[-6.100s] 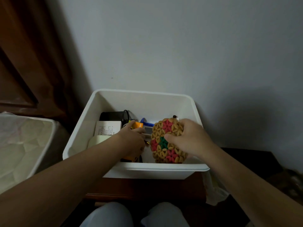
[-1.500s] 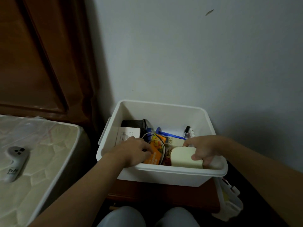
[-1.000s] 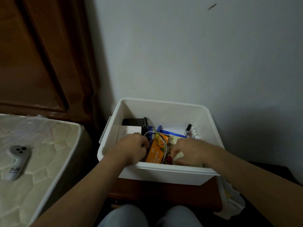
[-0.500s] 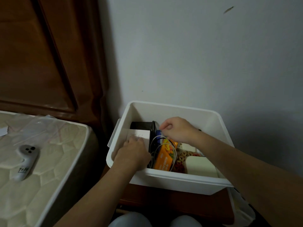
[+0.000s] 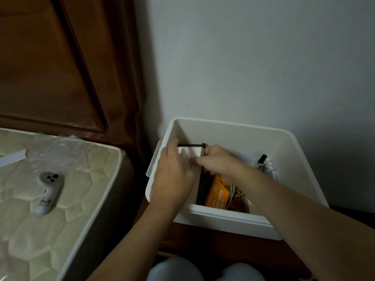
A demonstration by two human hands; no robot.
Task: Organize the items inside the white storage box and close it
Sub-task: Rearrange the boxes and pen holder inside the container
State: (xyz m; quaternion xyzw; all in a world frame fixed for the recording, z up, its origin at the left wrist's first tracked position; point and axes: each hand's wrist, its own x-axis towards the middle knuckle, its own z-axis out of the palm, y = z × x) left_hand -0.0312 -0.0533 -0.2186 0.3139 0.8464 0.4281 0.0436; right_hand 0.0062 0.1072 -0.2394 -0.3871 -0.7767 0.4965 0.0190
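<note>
The white box (image 5: 233, 138) sits right of centre, lid off, and both hands hold a thin white card (image 5: 190, 157) upright at its left wall. The left hand (image 5: 172, 179) lies flat-fingered against it; the right hand (image 5: 217, 159) pinches its right edge. It looks light and bendable, best held by both edges.

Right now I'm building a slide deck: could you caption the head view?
Both hands, left and right, handle a white paper item at the left side of the open white storage box.

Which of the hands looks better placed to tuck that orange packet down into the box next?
Probably the right hand: its forearm passes directly above the orange packet, while the left hand rests on the white booklet against the white box's left wall.
</note>
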